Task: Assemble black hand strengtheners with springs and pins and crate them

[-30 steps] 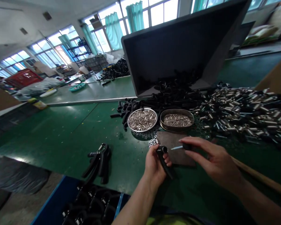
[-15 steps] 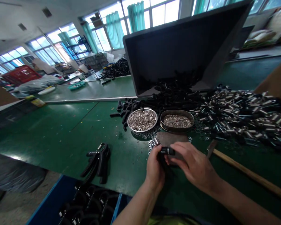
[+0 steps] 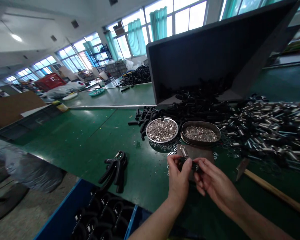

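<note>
Lower centre-right of frame: your left hand pinches the black part, shiny coiled spring sticking up; your right hand fingers its right end, narrow grip. Flat brown slab behind, wood-handled hammer lower right.

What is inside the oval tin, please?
Many small shiny metal pieces lie inside the oval tin. Its far inner wall shows, but the pieces hide the bottom, so what lies beneath cannot be seen.

Dim light, glaring windows, 1 lit lamp, stretched edges
</note>
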The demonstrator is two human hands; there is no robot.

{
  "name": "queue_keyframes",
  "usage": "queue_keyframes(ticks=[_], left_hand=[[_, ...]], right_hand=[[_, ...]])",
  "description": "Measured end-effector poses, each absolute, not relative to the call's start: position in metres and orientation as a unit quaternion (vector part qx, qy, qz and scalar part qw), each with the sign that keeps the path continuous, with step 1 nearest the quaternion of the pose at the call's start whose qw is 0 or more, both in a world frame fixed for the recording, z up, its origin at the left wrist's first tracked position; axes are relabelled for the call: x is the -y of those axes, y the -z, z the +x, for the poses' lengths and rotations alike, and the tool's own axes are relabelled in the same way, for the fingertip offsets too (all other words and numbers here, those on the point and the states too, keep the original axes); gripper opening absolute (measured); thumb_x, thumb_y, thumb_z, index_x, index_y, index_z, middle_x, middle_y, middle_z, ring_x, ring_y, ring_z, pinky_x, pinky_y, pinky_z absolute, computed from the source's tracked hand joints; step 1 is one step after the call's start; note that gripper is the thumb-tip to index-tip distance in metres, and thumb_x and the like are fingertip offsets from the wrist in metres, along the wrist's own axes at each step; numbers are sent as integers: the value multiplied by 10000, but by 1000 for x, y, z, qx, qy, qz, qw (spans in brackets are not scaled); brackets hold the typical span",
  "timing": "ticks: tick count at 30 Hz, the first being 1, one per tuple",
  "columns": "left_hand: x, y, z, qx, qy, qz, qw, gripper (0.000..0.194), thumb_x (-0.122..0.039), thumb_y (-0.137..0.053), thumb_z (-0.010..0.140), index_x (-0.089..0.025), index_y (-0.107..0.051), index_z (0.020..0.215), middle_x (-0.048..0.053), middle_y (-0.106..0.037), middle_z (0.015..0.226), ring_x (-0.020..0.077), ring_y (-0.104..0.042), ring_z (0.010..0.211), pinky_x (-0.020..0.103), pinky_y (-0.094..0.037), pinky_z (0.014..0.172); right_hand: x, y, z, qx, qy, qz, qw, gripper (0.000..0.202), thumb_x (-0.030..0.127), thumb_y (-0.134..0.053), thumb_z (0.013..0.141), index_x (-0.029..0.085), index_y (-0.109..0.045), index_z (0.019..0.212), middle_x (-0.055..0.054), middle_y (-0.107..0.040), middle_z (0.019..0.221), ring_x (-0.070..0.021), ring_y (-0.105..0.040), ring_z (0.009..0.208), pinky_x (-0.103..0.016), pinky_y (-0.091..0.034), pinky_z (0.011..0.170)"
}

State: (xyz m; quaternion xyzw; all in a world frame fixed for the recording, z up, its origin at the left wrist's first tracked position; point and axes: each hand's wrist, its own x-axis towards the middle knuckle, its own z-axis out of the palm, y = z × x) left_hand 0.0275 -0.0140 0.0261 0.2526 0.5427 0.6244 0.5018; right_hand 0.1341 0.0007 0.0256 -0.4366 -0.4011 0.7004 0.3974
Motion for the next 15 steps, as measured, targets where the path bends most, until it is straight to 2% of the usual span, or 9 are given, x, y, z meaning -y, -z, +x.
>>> queue_keyframes(ticks=[3, 5, 7, 9, 11, 13, 15], left_hand=[[14, -22, 24, -599, -602, 350, 396, 505, -313, -812, 568, -202, -527, 970, 36, -593, 927, 187, -539, 872, 264, -365, 797], [11, -15, 18, -608, -576, 367, 404, 582, -318, -848, 497, -206, -539, 978, 42, -599, 914, 199, -541, 838, 264, -361, 755], [7, -7, 9, -610, -551, 386, 419, 562, -341, -851, 486, -215, -557, 949, 28, -596, 842, 196, -531, 770, 259, -350, 701], [2, -1, 3, -621, -513, 438, 398, 527, -373, -842, 496, -227, -572, 925, 18, -582, 798, 202, -519, 741, 269, -348, 692], [-1, 3, 1, -632, -459, 518, 349, 500, -399, -824, 520, -238, -583, 928, 32, -581, 822, 234, -522, 784, 312, -363, 742], [-3, 5, 3, -625, -402, 596, 304, 487, -393, -819, 521, -234, -595, 924, 67, -587, 901, 288, -518, 878, 387, -362, 824], [-4, 5, 6, -614, -353, 650, 275, 493, -371, -822, 511, -223, -601, 926, 101, -582, 980, 335, -498, 956, 454, -344, 876]], right_hand=[[-8, -21, 131, 341, -732, -455, 374, 293, 520, -479, 822, 238, -476, 903, 75, -443, 494, -112, -420, 352, -209, -319, 320], [-24, -22, 135, 441, -699, -476, 302, 328, 540, -425, 844, 221, -498, 841, 81, -416, 426, -113, -390, 309, -216, -297, 321], [-51, -25, 138, 593, -592, -486, 250, 348, 514, -412, 863, 201, -525, 759, 61, -449, 413, -118, -421, 334, -226, -307, 357], [-85, -30, 133, 716, -430, -485, 258, 288, 426, -459, 865, 189, -571, 745, 31, -543, 492, -129, -505, 438, -242, -368, 443], [-120, -32, 116, 788, -285, -465, 287, 171, 306, -512, 848, 186, -633, 825, -10, -651, 682, -154, -595, 644, -272, -439, 611], [-150, -29, 90, 824, -208, -438, 293, 137, 211, -543, 824, 182, -669, 871, -52, -685, 885, -180, -597, 853, -308, -432, 787], [-171, -22, 64, 838, -185, -424, 289, 121, 160, -573, 796, 170, -685, 842, -79, -673, 949, -201, -557, 951, -331, -393, 873]])
